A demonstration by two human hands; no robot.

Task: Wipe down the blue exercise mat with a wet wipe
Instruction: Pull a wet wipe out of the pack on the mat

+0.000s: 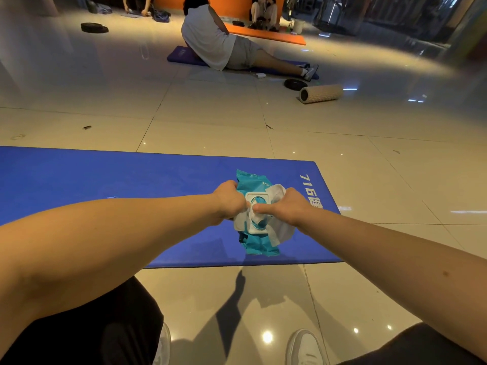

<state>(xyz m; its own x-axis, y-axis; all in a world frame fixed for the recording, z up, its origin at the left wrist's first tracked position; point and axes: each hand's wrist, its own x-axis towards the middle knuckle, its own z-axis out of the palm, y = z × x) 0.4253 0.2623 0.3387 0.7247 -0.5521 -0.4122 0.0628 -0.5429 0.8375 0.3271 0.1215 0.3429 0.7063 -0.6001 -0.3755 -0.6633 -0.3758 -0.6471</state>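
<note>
A blue exercise mat [105, 185] with white print at its right end lies across the tiled floor in front of me. Above its right part I hold a teal wet-wipe pack [254, 185] with a white flip lid [257, 200] that stands open. My left hand [229, 201] grips the pack's left side with curled fingers. My right hand [283, 206] holds the right side, a white wipe [279, 192] bunched under its fingers, and its thumb lies across the lid opening.
My black-clad knees and white shoes [305, 346] are at the bottom. A person sits on a purple mat [181, 55] ahead. A beige foam roller [320, 94] and black weight plates [295, 83] lie on the glossy tiles; an orange mat [263, 35] is farther back.
</note>
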